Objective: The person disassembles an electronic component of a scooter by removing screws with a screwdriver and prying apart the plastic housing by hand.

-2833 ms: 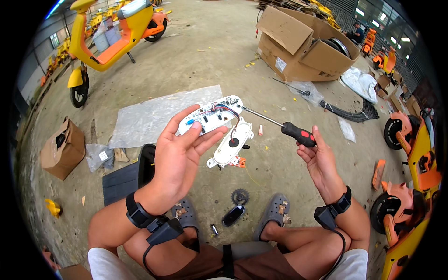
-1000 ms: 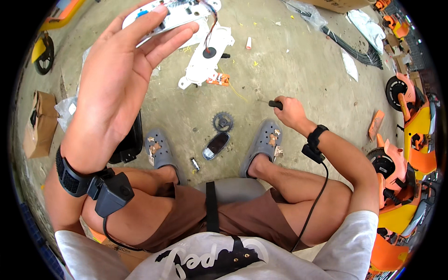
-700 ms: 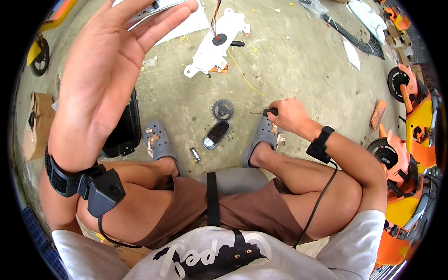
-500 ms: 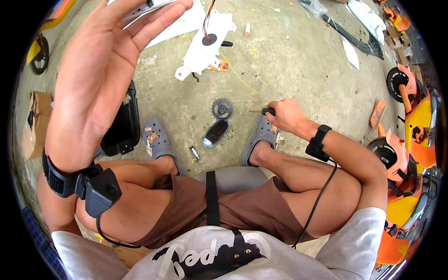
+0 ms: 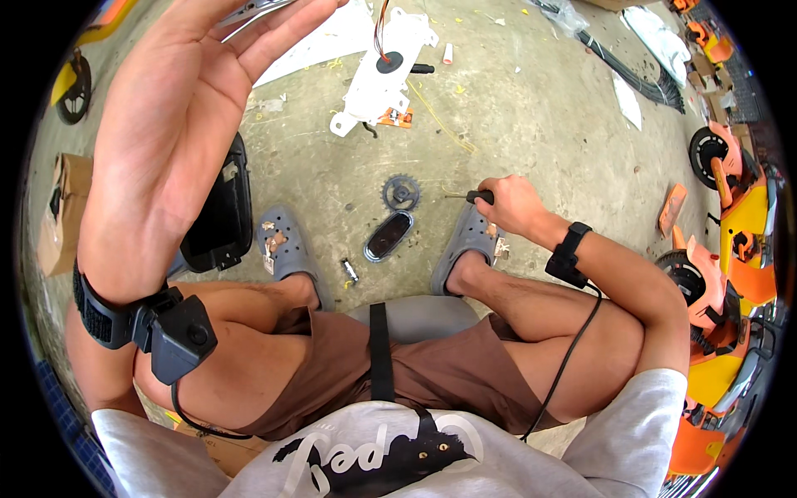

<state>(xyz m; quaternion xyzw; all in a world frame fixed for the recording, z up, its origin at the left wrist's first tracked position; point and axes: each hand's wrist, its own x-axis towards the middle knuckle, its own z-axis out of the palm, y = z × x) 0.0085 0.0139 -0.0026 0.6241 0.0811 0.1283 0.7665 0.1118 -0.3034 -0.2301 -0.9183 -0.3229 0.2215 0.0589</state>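
My left hand is raised at the upper left, palm toward me and fingers bent around a flat silvery object. The top edge of the view cuts off most of that object and the fingertips. Above my right shoe, my right hand is closed on the black handle of a screwdriver, its thin shaft pointing left. Farther off is a white plastic housing with a round black part and several thin wires rising out of view. A dark toothed ring and an oval black part with a shiny rim lie between my feet.
A small metal cylinder lies near my left shoe. Beside my left forearm is a black tray-like shell, with a cardboard box farther left. Orange and yellow scooters line the right side. A dark cable bundle lies at the far right.
The white housing with its wires has shifted slightly right and away. Both hands keep nearly the same place, and the screwdriver stays in my right hand.
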